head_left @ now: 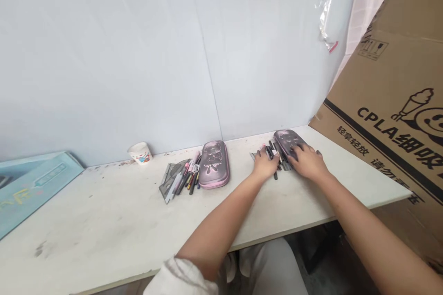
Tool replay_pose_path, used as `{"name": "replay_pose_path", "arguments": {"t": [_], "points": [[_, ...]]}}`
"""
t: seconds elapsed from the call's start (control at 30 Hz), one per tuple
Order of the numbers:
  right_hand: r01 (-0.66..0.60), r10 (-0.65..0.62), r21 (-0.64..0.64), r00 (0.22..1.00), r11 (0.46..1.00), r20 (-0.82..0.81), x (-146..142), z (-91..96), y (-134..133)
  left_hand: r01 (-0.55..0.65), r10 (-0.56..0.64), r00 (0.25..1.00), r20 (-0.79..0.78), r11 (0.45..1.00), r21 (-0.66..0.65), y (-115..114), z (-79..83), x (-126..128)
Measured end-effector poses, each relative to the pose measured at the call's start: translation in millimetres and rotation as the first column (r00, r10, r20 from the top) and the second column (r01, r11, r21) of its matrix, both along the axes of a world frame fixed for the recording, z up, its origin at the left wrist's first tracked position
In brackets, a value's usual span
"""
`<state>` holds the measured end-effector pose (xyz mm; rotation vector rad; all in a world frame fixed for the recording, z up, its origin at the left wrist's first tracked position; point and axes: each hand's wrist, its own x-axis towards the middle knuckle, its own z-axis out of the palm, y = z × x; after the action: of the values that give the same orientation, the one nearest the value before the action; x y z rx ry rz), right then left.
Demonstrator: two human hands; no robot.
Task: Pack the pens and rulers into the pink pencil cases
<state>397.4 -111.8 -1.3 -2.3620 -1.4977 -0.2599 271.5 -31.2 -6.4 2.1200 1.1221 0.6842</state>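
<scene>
Two pink-grey pencil cases lie on a pale table. Beside the left case is a pile of pens and rulers. The right case sits at the far right by the wall. My right hand rests on its near end with fingers spread. My left hand lies just left of it, fingers curled over a bunch of dark pens on the table. Whether those fingers grip a pen is hidden.
A small paper cup stands by the white wall. A teal flat box leans at the far left. A large printed cardboard box crowds the table's right end. My lap shows under the table's front edge.
</scene>
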Motion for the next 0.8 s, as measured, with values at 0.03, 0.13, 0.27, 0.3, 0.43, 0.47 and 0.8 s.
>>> {"name": "replay_pose_path", "arguments": {"t": [0.03,0.13,0.27,0.3,0.43,0.47,0.8], "points": [[-0.010,0.010,0.019,1.000,1.000,0.017,-2,0.7,2,0.029,-0.030,0.999,0.023,0.999,0.041,0,4.6,-9],[-0.113,0.112,0.078,0.994,0.991,0.011,-20,1.6,11,0.047,-0.057,0.998,0.035,0.968,0.245,4,21.0,-50],[-0.324,0.332,0.110,0.940,0.940,-0.074,-71,0.9,35,-0.087,0.102,0.995,-0.013,0.901,0.425,17,33.5,-117],[-0.355,0.367,0.110,0.924,0.928,-0.111,-85,0.7,43,-0.125,0.159,0.986,-0.042,0.887,0.444,19,32.9,-133],[-0.363,0.363,0.062,0.872,0.930,-0.329,-142,0.0,70,-0.223,0.338,0.918,-0.209,0.872,0.435,26,16.9,-184],[-0.351,0.340,0.040,0.864,0.935,-0.372,-155,-0.6,75,-0.229,0.355,0.901,-0.249,0.878,0.420,26,11.3,-193],[-0.284,0.293,0.088,0.845,0.955,-0.448,-199,-13.6,90,-0.234,0.300,0.936,-0.185,0.921,0.312,34,-11.1,-218]]}}
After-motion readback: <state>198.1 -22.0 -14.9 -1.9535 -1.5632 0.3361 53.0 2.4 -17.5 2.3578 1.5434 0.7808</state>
